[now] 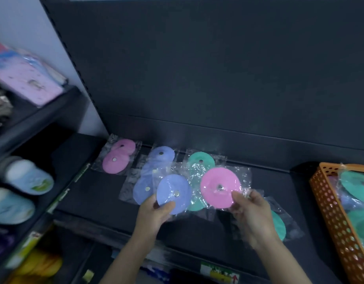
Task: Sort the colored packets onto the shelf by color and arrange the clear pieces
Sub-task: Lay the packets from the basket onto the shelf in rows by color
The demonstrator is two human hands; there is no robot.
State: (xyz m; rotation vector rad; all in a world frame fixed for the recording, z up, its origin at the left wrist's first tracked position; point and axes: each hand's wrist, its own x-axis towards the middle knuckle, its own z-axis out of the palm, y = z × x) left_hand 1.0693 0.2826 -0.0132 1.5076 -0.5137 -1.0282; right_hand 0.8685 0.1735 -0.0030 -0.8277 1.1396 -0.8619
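Note:
On the black shelf [99, 187] lie clear bags with colored discs: a pink pile [117, 158] at the left, a blue-purple row [154, 167] in the middle, a green row [200, 159] to its right. My left hand [156, 212] holds a blue-purple packet [174, 193] above the shelf. My right hand [248, 212] grips a pink packet [219, 187] by its lower edge. Another green packet [279, 224] shows just behind my right hand; whether the hand holds it I cannot tell.
An orange perforated basket [328, 201] at the right holds more green and purple packets. The shelving at the left carries pink packages [27, 78], pale blue caps [29, 177] and yellow items [39, 265]. A dark back panel rises behind the shelf.

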